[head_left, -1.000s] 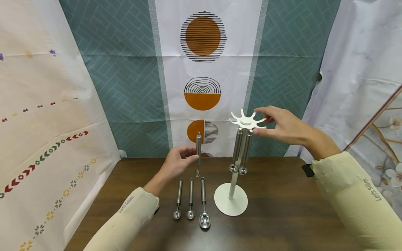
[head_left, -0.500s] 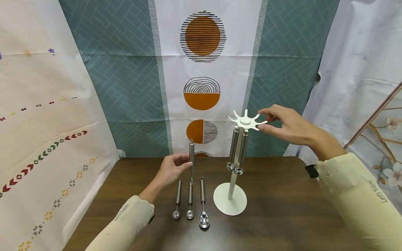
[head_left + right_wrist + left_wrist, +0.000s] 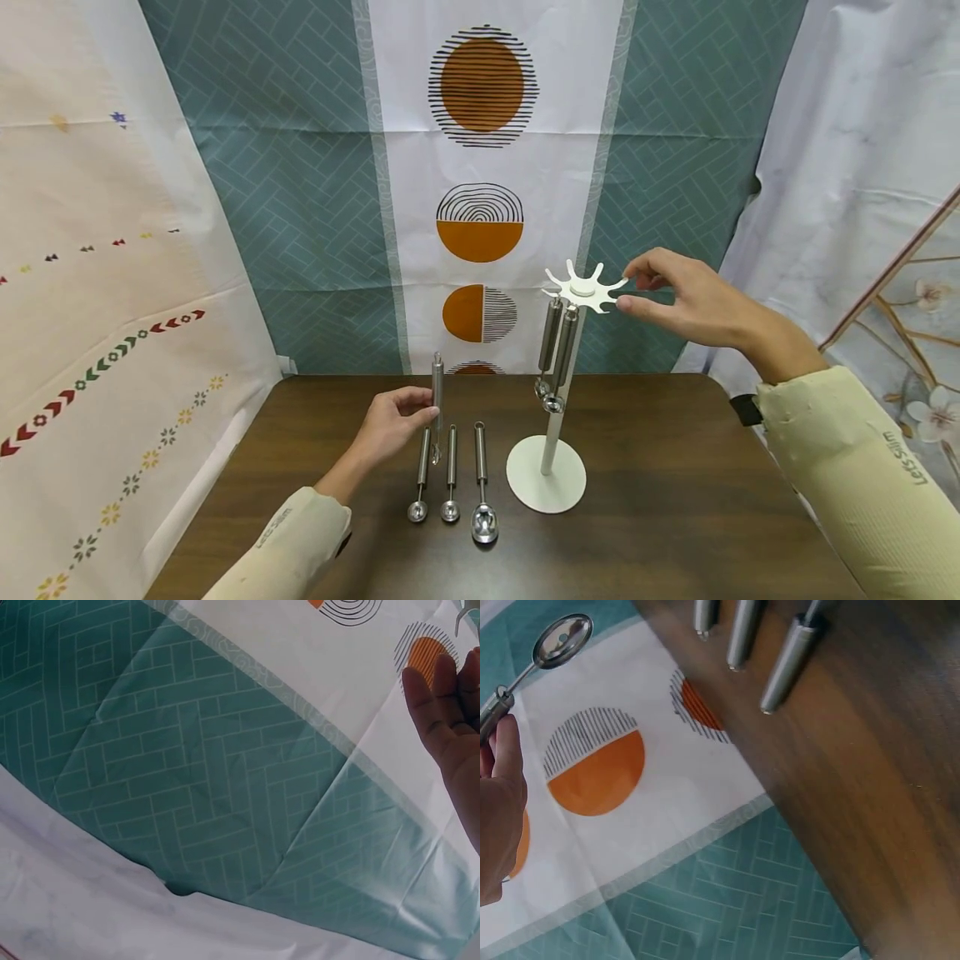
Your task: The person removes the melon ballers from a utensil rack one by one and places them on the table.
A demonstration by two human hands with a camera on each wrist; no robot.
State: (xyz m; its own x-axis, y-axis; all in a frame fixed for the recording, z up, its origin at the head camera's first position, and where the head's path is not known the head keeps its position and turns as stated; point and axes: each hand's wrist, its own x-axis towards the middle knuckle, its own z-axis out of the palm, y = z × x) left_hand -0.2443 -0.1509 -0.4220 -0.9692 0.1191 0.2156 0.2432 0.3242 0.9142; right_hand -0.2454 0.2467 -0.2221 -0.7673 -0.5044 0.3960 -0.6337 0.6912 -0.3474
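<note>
In the head view my left hand [image 3: 392,423] pinches a steel melon baller [image 3: 438,385] by its handle, upright with the head downward. The left wrist view shows its oval bowl [image 3: 557,648] with a small hole in it. It hangs over the far ends of two melon ballers [image 3: 417,510] [image 3: 450,510] on the table, beside a larger oval scoop [image 3: 484,523]. My right hand [image 3: 678,298] is at the arm tips of a white rack [image 3: 582,287], thumb and forefinger spread and relaxed. Two melon ballers [image 3: 548,337] [image 3: 565,350] hang on the rack's near left side.
The rack's round white base [image 3: 528,487] stands on the brown wooden table [image 3: 675,500], right of the larger scoop. Behind the table hangs a teal and white cloth [image 3: 300,208] with orange circles. Pale patterned cloths [image 3: 97,333] [image 3: 832,183] close in both sides.
My left hand has moved left and down with the melon baller. The rack's top has turned, carrying its hanging melon ballers leftward. My right hand has drawn slightly right, toward the arm tips.
</note>
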